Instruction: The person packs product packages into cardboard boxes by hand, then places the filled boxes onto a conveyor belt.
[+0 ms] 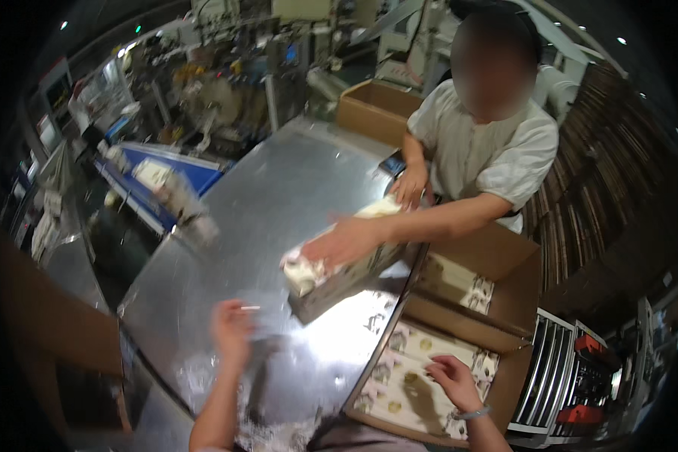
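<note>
My left hand (pixel 233 328) is raised over the metal table, smeared by motion, its fingers seemingly curled. A thin white streak shows at its fingertips, too blurred to name. Above the nearer cardboard box (pixel 514 384) hovers my right hand (pixel 456 383), fingers loosely bent and apart, with nothing in it. Flat cream packages (pixel 399 380) with printed patterns fill that box. Across the table, a co-worker (pixel 490 143) has both hands on a row of cream patterned packages (pixel 354 275) lying on the metal top.
The steel table (pixel 256 203) runs ahead. Another cardboard box (pixel 516 279) with packages adjoins the nearer one. A blue conveyor (pixel 196 173) carries packages at left. A brown box (pixel 377 113) stands at the back. A roller conveyor (pixel 546 369) lies at right beside stacked cardboard (pixel 599 173).
</note>
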